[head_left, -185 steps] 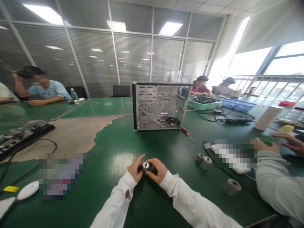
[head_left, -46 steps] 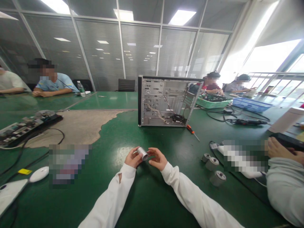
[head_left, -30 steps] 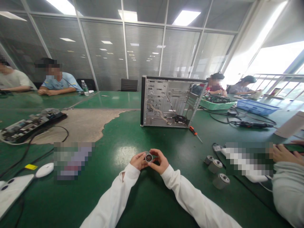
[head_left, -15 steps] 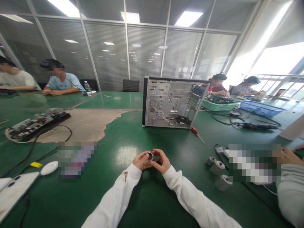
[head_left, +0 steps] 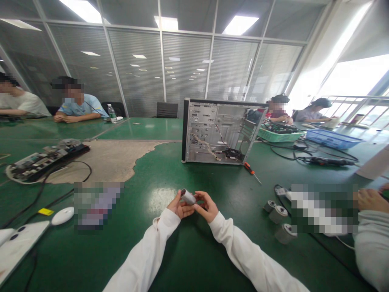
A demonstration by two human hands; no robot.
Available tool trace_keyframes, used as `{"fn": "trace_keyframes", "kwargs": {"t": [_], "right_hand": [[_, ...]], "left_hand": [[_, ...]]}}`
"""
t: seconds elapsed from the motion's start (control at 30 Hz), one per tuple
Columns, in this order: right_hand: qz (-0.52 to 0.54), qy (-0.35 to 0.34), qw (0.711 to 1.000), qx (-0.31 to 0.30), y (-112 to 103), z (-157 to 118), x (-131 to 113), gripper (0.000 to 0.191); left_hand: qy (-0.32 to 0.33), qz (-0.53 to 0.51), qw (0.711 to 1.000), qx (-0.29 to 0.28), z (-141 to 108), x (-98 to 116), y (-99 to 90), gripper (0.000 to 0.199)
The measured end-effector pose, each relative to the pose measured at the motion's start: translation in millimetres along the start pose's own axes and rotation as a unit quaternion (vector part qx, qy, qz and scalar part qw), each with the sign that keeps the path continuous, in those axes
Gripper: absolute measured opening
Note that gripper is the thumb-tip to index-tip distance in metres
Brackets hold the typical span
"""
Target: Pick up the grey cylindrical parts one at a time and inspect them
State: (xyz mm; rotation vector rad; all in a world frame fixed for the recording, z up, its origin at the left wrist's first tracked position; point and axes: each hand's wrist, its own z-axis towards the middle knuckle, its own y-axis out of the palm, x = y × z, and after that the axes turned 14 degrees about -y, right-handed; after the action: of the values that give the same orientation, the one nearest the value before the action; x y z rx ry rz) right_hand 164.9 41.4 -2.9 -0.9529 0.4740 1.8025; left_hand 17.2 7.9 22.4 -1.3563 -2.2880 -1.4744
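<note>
A small silver metal cylinder [head_left: 189,197] lies tilted between my two hands, above the green table [head_left: 164,251]. Its dark end points up and to the left. My left hand [head_left: 179,206] has the thumb against the cylinder's left side, with the other fingers under it. On the right end, the thumb and fingertips of my right hand [head_left: 206,206] close round the cylinder. Three similar metal cylinders stand to the right, the nearest one [head_left: 285,234] in front of the middle one [head_left: 278,214].
An open computer case [head_left: 223,132] stands ahead, with an orange screwdriver [head_left: 249,169] beside it. Green [head_left: 282,136] and blue [head_left: 334,140] baskets sit back right. A circuit assembly [head_left: 45,160] and cables lie left. Another person's hand [head_left: 372,200] is at right.
The cylinder has turned from end-on to lying sideways between my hands. My left hand has shifted slightly left and its fingers have spread under it.
</note>
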Motion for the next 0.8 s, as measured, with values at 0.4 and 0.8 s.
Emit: {"fn": "trace_keyframes", "kwargs": {"t": [0.4, 0.8], "right_hand": [[0.023, 0.016, 1.0, 0.005, 0.8, -1.2, 5.6, 0.038], [0.036, 0.029, 0.999, 0.019, 0.3, 1.2, 9.8, 0.028]], "left_hand": [[0.02, -0.043, 0.999, 0.009, -5.7, 7.4, 1.2, 0.059], [0.226, 0.102, 0.969, -0.009, 11.3, -10.7, -4.2, 0.05]]}}
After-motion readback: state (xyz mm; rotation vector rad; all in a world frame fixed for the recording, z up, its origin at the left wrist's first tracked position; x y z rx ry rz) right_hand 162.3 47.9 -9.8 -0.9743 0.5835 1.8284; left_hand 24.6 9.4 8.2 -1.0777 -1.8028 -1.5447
